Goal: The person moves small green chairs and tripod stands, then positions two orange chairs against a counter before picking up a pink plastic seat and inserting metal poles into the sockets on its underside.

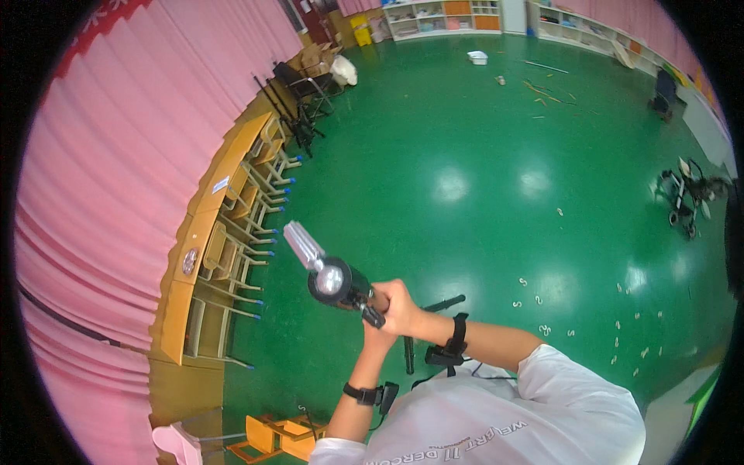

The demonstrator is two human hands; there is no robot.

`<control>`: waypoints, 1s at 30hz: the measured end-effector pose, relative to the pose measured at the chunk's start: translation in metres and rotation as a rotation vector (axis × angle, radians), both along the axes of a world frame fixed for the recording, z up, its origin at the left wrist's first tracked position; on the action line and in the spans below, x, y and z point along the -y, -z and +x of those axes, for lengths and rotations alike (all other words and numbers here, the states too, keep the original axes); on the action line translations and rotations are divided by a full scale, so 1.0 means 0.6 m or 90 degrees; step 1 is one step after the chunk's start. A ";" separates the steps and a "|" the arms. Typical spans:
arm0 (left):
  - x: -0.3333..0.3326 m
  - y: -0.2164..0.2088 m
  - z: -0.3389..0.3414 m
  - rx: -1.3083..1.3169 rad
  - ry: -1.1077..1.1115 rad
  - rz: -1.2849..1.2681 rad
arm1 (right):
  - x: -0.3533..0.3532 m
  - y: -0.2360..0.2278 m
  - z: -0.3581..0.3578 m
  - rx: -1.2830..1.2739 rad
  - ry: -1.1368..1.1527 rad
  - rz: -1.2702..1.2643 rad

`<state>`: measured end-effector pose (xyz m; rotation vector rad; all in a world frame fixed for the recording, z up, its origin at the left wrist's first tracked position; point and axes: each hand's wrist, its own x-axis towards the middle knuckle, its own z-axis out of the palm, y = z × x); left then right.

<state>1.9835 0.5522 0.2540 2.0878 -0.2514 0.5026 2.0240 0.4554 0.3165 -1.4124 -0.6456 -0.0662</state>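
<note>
Both my hands are raised in front of me around a black stand (349,288). Its top carries a shiny round knob (329,279) and a ribbed silver stud (302,244) that points up and to the left. My right hand (403,306) wraps the black shaft just below the head. Under it, my left hand (377,339) grips the same shaft and is partly hidden. Black folded legs (443,303) of the stand stick out behind my hands. Each wrist wears a black band with a small device.
A row of yellow desks (203,225) and chairs lines the pink curtain (116,155) on the left. Small white hooks (542,329) lie scattered on the green floor at the right. Black folded stands (298,105) are at the back left, shelves (442,17) along the far wall, and a small cart (686,194) at the right.
</note>
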 end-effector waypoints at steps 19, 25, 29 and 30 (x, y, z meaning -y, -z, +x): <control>-0.222 0.023 0.941 -0.139 0.015 -0.122 | -0.197 0.034 0.966 -0.099 -0.022 -0.017; -0.290 -0.043 1.247 -0.238 0.065 -0.088 | -0.247 -0.077 1.246 -0.219 0.016 0.082; -0.325 -0.029 1.421 -0.190 0.070 -0.134 | -0.285 -0.058 1.419 -0.204 0.023 0.113; -0.336 -0.026 1.460 -0.194 0.076 -0.119 | -0.295 -0.051 1.458 -0.211 0.019 0.113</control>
